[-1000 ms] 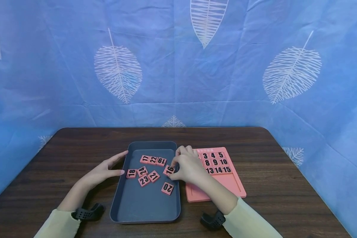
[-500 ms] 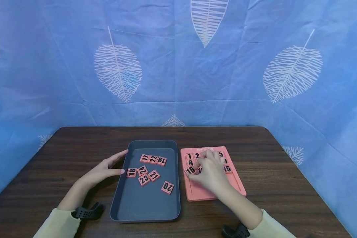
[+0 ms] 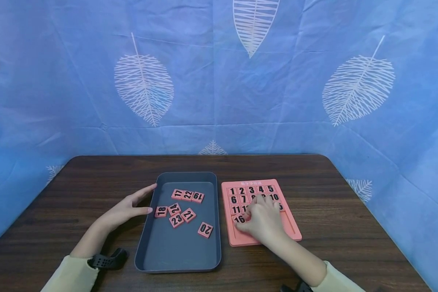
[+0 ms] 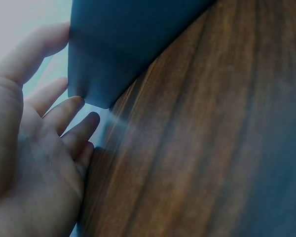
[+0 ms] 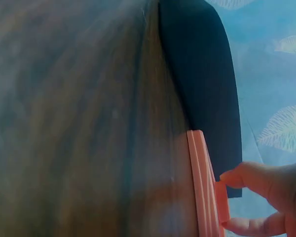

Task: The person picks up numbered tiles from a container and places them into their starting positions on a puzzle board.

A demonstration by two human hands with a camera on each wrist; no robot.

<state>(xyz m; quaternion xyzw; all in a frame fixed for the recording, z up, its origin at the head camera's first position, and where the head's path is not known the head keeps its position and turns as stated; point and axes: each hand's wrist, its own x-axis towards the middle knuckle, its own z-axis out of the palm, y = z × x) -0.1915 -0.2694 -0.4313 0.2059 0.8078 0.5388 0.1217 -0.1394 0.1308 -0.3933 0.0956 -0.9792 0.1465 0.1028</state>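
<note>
My right hand pinches the pink number tile marked 16 between thumb and finger, at the left of the row under 11 on the pink puzzle board. In the right wrist view the tile stands at the board's face, thumb and finger on opposite edges. Rows 1 to 5 and 6 to 10 sit above it, partly covered by the hand. My left hand touches the left rim of the dark grey tray with extended fingers. In the left wrist view its fingertips meet the tray's wall.
Several loose tiles lie in the tray, among them a tile marked 20, an 18 and a 22. The tray stands just left of the board on a dark wooden table. A blue leaf-patterned cloth hangs behind.
My right hand has carried tile 16 from the tray's right side to the board, then down to the row below 11. The left hand has stayed at the tray's rim.
</note>
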